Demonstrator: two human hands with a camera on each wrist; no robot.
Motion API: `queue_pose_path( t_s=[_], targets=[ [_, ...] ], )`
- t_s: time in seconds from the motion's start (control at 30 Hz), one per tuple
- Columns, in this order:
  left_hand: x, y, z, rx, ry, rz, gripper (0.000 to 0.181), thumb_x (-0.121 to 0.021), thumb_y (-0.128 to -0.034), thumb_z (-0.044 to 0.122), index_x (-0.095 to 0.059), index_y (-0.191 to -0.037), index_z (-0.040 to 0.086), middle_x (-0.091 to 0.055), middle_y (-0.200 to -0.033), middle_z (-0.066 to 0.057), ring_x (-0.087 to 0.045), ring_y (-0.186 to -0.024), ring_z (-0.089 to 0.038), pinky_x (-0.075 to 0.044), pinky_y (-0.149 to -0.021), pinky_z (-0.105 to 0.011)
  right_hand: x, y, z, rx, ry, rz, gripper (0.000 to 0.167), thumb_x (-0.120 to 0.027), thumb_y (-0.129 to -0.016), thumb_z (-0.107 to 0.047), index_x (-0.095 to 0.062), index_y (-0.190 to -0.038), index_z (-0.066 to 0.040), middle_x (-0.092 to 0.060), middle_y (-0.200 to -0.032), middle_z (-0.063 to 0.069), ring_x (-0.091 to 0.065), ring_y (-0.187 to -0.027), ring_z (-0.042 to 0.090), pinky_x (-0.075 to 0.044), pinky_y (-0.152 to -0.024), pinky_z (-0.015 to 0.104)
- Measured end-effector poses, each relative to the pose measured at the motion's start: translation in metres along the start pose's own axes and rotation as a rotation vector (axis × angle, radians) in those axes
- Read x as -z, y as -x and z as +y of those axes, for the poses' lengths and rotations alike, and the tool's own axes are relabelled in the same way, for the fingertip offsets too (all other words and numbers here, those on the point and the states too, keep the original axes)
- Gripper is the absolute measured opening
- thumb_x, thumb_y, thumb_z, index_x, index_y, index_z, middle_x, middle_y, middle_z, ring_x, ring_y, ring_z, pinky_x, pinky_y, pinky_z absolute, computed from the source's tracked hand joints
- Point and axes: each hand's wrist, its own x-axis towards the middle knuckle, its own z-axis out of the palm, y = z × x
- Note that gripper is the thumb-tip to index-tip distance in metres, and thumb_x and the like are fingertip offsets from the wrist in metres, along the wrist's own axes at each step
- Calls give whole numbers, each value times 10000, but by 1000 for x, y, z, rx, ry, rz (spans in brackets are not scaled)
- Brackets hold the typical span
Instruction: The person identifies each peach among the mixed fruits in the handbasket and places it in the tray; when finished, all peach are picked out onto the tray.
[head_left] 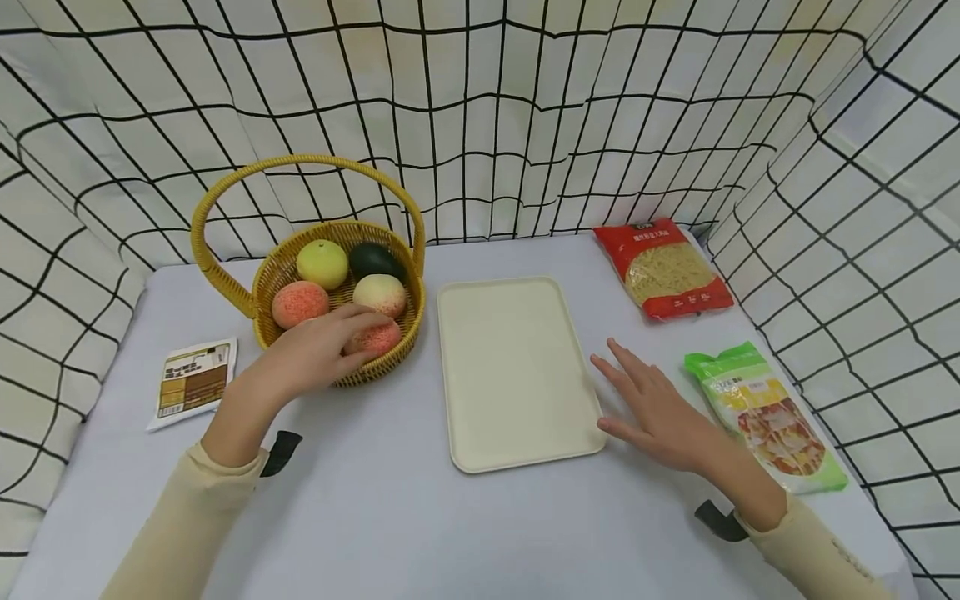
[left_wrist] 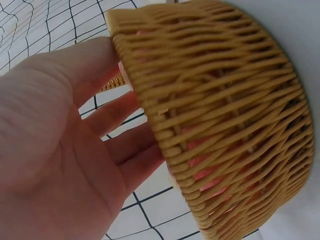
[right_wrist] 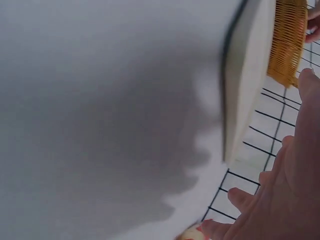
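Observation:
My left hand (head_left: 322,350) reaches over the front rim of a yellow wicker basket (head_left: 416,325). Its fingers lie loosely extended above a pinkish-red peach (head_left: 378,336), the thumb on the near side; the left wrist view hides the fingertips behind the wicker. Also in the basket are another reddish peach (head_left: 300,303), a pale peach (head_left: 380,295), a yellow-green round fruit (head_left: 322,264) and a dark green avocado-like fruit (head_left: 375,260). With fingers spread, my right hand (head_left: 656,417) hovers by the right edge of a cream tray (head_left: 517,375), holding nothing.
At the back right lies a red pasta bag (head_left: 667,271), and nearer a green-and-white food packet (head_left: 772,421). Left of the basket rests a brown-and-white sachet (head_left: 195,383). The basket's tall handle (head_left: 307,160) arches upward. A black-grid backdrop (head_left: 480,125) borders the white table (head_left: 480,533).

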Motion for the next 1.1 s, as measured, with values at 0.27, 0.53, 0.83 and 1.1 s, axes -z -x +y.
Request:
queue_pose_path(
  t_s=[0.27,0.53,0.83,1.1],
  targets=[
    [8,-13,-3,-4,-58,-84,557,-757,-979,154,-594,-1509,95,-583,-1535,-199,-608,-1358,-431,-526,-1077,-618,-20,0,1,45,24,-77,863,-630,-1019,-565,-172,-1715,-344,-108,-1817,82,-221,-1650,390,-236,-1263,738],
    [10,-27,-7,-51,-84,-200,618,-706,-928,6,-598,-1513,171,-494,-1635,-149,-588,-1387,-441,-482,-1121,-648,-27,-4,-3,74,54,-99,836,-614,-1011,-595,-211,-1707,-364,-115,-1818,62,-219,-1652,384,-244,-1255,748],
    [1,-45,-16,-69,-36,-305,724,-595,-865,-175,-562,-1499,172,-528,-1550,-75,-576,-1351,-343,-432,-1188,-630,-29,-3,-3,69,88,-94,849,-613,-1002,-616,-207,-1706,-373,-98,-1821,54,-196,-1658,379,-223,-1260,752],
    [-3,-45,-23,-125,44,-252,624,-619,-907,-120,-581,-1463,161,-569,-1527,-85,-556,-1400,-325,-417,-1218,-606,-31,-1,1,48,94,-98,846,-608,-997,-630,-215,-1703,-380,-99,-1821,54,-192,-1657,379,-217,-1261,753]
  ],
)
